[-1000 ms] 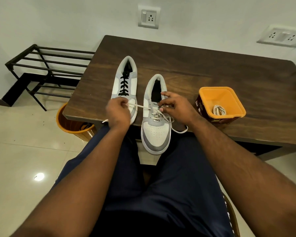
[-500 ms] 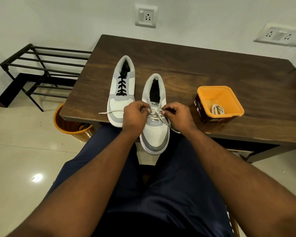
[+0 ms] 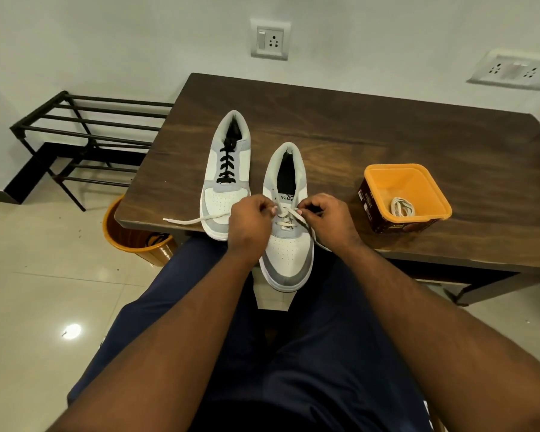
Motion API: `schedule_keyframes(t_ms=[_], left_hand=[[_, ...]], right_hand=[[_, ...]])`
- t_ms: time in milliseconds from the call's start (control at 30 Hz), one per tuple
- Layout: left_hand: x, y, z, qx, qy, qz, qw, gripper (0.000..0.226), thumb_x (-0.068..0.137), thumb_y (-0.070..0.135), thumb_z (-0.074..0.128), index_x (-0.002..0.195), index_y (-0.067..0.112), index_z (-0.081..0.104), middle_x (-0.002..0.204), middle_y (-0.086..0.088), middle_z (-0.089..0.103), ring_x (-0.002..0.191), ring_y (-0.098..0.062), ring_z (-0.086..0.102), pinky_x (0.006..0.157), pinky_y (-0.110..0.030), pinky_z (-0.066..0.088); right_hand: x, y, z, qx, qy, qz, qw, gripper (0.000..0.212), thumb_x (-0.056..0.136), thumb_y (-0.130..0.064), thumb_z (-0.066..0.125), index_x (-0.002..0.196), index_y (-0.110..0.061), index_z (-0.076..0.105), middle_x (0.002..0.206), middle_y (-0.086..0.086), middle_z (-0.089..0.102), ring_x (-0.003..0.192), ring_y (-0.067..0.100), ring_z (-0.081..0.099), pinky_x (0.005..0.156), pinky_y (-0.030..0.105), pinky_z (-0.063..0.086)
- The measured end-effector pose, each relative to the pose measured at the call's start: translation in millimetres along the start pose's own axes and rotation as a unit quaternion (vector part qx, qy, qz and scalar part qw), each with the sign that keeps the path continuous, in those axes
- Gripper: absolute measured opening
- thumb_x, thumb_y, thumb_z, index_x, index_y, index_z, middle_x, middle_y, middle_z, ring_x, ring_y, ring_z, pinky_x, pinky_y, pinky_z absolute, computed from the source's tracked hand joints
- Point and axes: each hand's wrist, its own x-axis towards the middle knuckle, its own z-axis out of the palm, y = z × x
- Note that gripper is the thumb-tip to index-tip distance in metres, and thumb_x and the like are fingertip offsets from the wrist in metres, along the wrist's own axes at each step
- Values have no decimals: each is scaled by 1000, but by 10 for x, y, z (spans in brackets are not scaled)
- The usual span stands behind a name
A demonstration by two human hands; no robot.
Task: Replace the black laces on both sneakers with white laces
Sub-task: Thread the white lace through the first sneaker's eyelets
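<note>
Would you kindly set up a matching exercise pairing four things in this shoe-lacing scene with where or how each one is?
Things:
1. Left sneaker
2. Right sneaker
3. Spare white lace
4. Bucket

States:
A. Coiled inside the orange tub
B. On the floor, partly under the table edge
C. Black laces still in
D. Partly threaded with a white lace, toe over the table edge, both hands at it

Pairs: 1-C, 2-D, 3-A, 4-B. The left hand and right hand each pinch the white lace.
</note>
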Motion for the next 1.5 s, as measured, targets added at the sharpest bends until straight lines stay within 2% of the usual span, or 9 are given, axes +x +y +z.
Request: schedule_keyframes(t_ms=[133,300,433,533,667,800,933,1067,1500], left_hand=[[61,-46,-205,60,117,-4,991,8,93,12,60,92,14,68,95,0,64,88,-22,62,75,-31,48],[5,20,-25,-39,1,22,999,28,91,4,60,113,20,67,103,-6,69,77,-25,70,73,-44,60],[16,66,79,-50,7,-13,999,14,90,2,61,98,11,68,88,-4,70,60,-19,65,65,-39,61],[13,84,41,-10,17,20,1000,16,89,3,60,85,17,68,86,-4,70,73,-23,68,74,-41,59],[39,67,-138,92,64,59,992,20,91,6,54,102,12,70,106,-1,64,90,-17,60,82,-27,46],[-15,95,-59,54,-22,85,995,31,89,12,60,117,21,65,111,4,66,92,-18,67,87,-36,55],[0,50,5,44,-10,96,994,20,86,10,68,105,16,70,96,4,67,87,-19,66,83,-35,54],[24,-42,0,98,-21,145,984,9,91,13,64,85,11,69,84,-3,66,79,-19,61,72,-31,48],[209,-48,-213,282,-108,153,941,16,94,8,54,95,5,70,98,-12,65,88,-29,61,76,-34,48]], right_hand=[[26,11,9,-13,-10,6,1000,4,88,-14,68,89,-15,72,89,-3,61,84,13,59,79,32,53],[56,14,18,-9,-18,11,1000,4,87,-12,68,87,-16,70,90,-1,62,84,14,59,80,37,54],[61,10,19,-16,-23,14,1000,5,88,-12,67,87,-16,70,91,0,63,85,15,59,80,37,54],[42,16,3,-19,-22,5,1000,3,88,-12,66,86,-13,68,89,0,63,83,14,59,77,37,54],[55,43,-55,-3,-31,18,999,4,89,-16,67,85,-16,68,83,-5,66,78,9,60,70,24,50],[97,10,-90,26,-43,14,999,9,87,-13,70,94,-19,71,83,-9,67,75,1,61,69,15,48],[119,-21,-82,30,-56,-10,998,15,86,-12,71,100,-15,72,90,-5,68,80,4,62,76,21,52],[125,-27,-80,-26,-57,-55,997,19,89,-11,67,106,-14,73,97,-2,65,89,10,60,82,23,49],[123,44,-218,-88,-141,-82,983,36,95,-1,50,122,-19,66,93,-1,46,82,8,45,71,7,36]])
